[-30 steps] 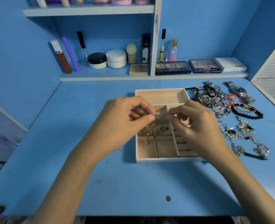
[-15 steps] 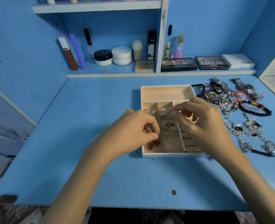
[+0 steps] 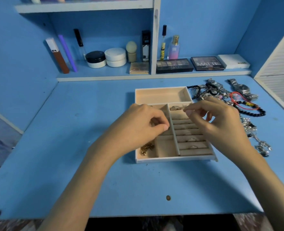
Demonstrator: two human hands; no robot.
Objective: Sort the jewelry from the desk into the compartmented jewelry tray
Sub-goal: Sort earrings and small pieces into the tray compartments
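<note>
Both hands are hovering over the cream jewelry tray (image 3: 161, 95) sitting mid-surface: the left hand (image 3: 138, 129) is curling its grip tight above the left compartments, though what it pinches I cannot tell, while the right hand (image 3: 221, 124) is pinching thumb to forefinger over the ring rolls, its contents too small to make out. The unsorted jewelry pile (image 3: 244, 104) is lying on the surface (image 3: 71, 147) just right of the tray, and gold chains (image 3: 146, 148) are resting in its near-left compartment.

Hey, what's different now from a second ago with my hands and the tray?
The hands, pinched together on one silver piece a second ago, have parted. The left hand dropped into the tray's left compartments; the right hand shifted above the ring rolls, fingertips pinched. What either holds is unclear. The jewelry pile stayed put.
</note>
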